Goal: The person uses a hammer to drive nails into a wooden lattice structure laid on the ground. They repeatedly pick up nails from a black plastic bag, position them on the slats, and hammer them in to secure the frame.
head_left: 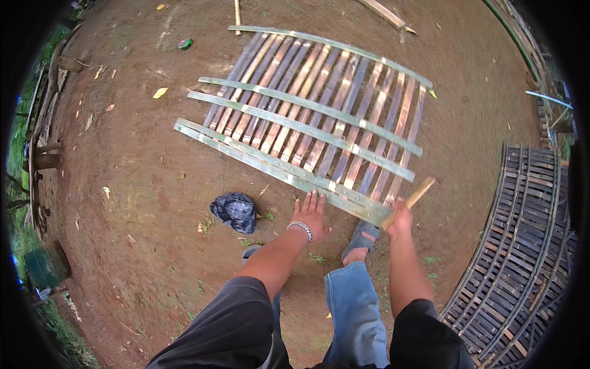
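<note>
A slatted bamboo panel (319, 132) lies on the ground before me, its dark and pale slats crossed by several long green bamboo strips. My left hand (310, 216), with a chain bracelet at the wrist, stretches its fingers flat toward the nearest green strip (264, 165). The fingertips meet the strip's near edge, though contact is hard to tell. At the panel's near right corner, my right hand (401, 220) is closed round a short wooden stick (419, 192) that points up and to the right. The stick's lower end is partly hidden by the hand.
A crumpled black plastic bag (235, 212) lies left of my left hand. My shoe (361, 238) stands just below the panel. Larger slatted panels (516, 246) are piled at the right. A small green round object (185, 44) and a wooden board (384, 12) lie farther off.
</note>
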Demonstrator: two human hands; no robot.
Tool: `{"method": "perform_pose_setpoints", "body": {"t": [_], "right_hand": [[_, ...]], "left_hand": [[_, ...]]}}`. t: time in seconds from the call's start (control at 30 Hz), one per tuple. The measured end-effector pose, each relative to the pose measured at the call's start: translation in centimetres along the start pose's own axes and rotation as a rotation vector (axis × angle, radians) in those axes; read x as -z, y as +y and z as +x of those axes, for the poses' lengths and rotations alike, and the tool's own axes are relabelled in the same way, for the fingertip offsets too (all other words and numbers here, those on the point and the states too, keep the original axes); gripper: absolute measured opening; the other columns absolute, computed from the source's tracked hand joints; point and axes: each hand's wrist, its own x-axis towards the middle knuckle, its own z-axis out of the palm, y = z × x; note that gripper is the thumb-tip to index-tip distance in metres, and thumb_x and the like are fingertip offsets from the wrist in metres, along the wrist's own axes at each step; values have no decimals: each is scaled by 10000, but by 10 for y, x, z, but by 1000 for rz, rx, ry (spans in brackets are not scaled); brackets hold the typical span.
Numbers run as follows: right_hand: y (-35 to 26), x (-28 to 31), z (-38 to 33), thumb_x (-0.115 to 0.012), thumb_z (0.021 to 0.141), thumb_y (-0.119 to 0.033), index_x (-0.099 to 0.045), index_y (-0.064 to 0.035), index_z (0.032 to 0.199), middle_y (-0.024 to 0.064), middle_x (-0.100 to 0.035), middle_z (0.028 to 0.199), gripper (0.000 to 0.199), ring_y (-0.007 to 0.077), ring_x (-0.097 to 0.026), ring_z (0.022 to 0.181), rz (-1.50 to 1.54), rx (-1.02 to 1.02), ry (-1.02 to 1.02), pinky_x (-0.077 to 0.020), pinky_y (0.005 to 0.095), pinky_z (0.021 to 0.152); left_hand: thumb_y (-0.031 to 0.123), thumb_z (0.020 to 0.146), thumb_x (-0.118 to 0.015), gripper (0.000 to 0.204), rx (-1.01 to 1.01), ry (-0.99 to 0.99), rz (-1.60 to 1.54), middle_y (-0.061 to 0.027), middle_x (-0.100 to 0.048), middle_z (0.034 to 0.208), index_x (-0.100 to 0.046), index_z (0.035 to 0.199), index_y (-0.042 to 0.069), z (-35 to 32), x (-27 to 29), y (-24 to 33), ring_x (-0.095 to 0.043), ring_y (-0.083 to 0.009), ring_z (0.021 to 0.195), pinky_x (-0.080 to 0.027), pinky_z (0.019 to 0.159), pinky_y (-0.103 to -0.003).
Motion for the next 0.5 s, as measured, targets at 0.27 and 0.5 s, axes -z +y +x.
{"method": "perform_pose_setpoints", "body": {"t": [0.27,0.5], "right_hand": [[-104,-24,124,-611,1017,-207,-552,-41,1272,88,-589,1018,310,256,-589,903,-193,31,-166,-563,477,840],[-131,-38,139,-680,974,-280,-619,-29,1158,93,-646,1034,316,221,-597,942,-578,215,-53,-488,428,869]], "left_hand": [[457,910,-689,912,48,97,-375,-250,-227,1653,-253,1589,33,-44,-45,21,-248,-384,1529,-233,1246,-471],[521,900,-670,799,476,-272,-569,-269,-562,1423,-449,1495,34,-211,-163,-55,-531,-422,1335,-423,1128,-453]]}}
